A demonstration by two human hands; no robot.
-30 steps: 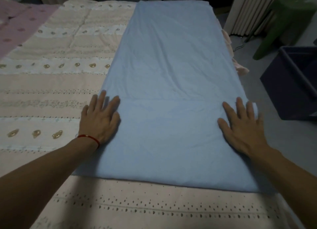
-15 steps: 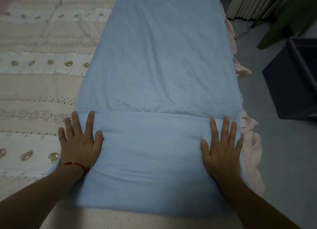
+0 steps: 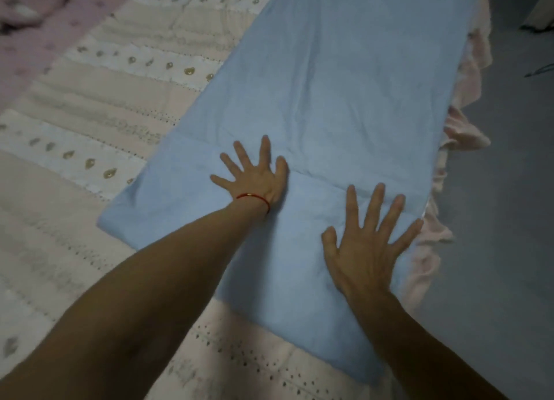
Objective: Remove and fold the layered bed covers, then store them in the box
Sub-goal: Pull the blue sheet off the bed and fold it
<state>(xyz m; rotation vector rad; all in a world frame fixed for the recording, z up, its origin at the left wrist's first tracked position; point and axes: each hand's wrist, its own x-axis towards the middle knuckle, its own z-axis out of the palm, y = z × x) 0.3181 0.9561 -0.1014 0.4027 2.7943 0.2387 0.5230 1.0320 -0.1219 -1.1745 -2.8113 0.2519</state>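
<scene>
A light blue bed cover lies as a long folded strip along the right side of the bed, its near end turned over into a flat fold. My left hand presses flat with spread fingers on the middle of that fold's far edge; a red string circles the wrist. My right hand presses flat, fingers spread, on the fold's right part near the bed edge. Under the blue cover lies a cream and pink patterned quilt. The box is out of view.
A pink cover lies at the far left of the bed. A pink ruffled bed skirt hangs over the right edge above the grey floor. A dark cable shows at the far right.
The view has swung left and tilted. My left hand slid from the fold's left edge toward its middle. My right hand stays pressed near the right edge. The dark box has left the view.
</scene>
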